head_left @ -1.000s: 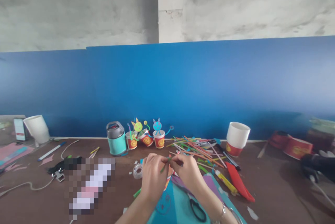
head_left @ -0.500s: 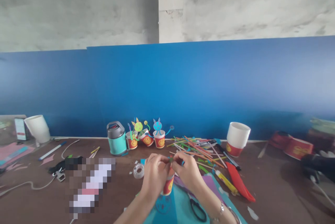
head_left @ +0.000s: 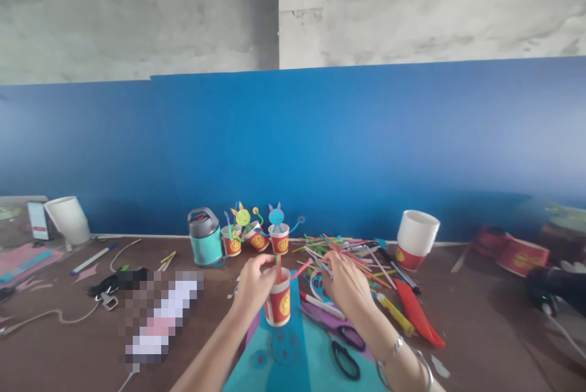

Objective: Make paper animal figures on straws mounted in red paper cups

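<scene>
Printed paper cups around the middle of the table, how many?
4: the near cup at the left hand, then three right of the teal flask: the left cup, tilted middle cup and right cup. More may be hidden.

Lit softly and fairly evenly. Pales to a hazy sheen toward the right end of the blue partition [head_left: 297,148], darkens on the concrete wall [head_left: 183,7] just left of the pillar [head_left: 300,32]. Smears and stretches toward both side edges; breaks into coarse pixel blocks over part of the desk [head_left: 485,331].
</scene>
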`<action>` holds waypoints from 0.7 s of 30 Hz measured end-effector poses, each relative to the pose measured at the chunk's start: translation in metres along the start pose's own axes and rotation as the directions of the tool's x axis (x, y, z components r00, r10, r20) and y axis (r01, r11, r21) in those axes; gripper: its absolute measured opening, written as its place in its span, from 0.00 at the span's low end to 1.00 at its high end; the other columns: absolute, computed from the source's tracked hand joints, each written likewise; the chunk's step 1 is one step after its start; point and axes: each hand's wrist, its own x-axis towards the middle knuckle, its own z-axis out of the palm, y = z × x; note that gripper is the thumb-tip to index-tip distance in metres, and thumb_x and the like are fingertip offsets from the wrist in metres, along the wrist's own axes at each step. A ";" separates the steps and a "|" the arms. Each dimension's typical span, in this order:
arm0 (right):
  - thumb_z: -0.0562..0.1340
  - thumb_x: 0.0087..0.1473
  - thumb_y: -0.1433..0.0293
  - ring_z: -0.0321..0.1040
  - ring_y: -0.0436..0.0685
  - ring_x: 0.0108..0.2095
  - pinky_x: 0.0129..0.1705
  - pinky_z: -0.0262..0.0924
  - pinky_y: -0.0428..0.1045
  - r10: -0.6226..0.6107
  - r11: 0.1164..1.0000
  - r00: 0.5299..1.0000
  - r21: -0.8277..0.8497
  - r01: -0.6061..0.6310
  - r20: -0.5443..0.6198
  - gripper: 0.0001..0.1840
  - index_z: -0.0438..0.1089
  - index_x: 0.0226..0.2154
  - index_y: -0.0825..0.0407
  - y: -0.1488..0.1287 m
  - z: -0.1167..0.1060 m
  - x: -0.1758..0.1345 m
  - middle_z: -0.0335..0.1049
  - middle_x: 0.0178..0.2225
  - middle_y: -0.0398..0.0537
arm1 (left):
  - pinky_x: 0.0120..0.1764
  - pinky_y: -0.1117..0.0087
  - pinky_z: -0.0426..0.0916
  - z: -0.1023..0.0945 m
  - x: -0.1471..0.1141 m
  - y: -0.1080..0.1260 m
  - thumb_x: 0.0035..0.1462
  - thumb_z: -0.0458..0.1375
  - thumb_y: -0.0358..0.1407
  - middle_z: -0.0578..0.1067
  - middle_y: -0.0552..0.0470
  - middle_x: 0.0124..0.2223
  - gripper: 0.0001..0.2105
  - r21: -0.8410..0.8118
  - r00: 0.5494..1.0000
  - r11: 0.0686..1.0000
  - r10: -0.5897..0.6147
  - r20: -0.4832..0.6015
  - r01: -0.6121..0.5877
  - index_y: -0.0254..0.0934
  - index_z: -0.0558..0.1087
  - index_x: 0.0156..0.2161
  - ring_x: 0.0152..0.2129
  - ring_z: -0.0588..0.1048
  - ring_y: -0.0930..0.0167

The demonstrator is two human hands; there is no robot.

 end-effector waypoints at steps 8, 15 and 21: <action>0.62 0.41 0.71 0.72 0.60 0.37 0.35 0.57 0.46 -0.267 0.961 0.881 0.177 0.213 0.390 0.08 0.76 0.28 0.50 -0.039 0.024 -0.042 0.77 0.32 0.49 | 0.36 0.71 0.70 -0.007 0.008 -0.012 0.52 0.56 0.40 0.81 0.46 0.36 0.11 -0.013 0.997 0.997 0.070 -0.036 -0.070 0.35 0.75 0.36 0.35 0.78 0.64; 0.64 0.34 0.75 0.67 0.64 0.41 0.42 0.58 0.52 -0.239 0.969 0.855 0.172 0.179 0.460 0.18 0.70 0.34 0.54 -0.043 0.048 -0.057 0.72 0.39 0.55 | 0.37 0.71 0.69 -0.004 0.005 -0.006 0.53 0.54 0.40 0.79 0.47 0.35 0.12 -0.041 0.991 0.992 0.117 -0.060 -0.120 0.34 0.75 0.36 0.34 0.77 0.66; 0.59 0.35 0.80 0.68 0.60 0.39 0.39 0.58 0.48 -0.296 0.940 0.837 0.296 0.169 0.461 0.22 0.69 0.38 0.55 -0.041 0.042 -0.053 0.73 0.37 0.53 | 0.37 0.70 0.69 -0.004 0.003 -0.001 0.53 0.55 0.41 0.79 0.47 0.35 0.12 -0.083 0.994 0.992 0.094 -0.062 -0.099 0.34 0.75 0.36 0.34 0.76 0.65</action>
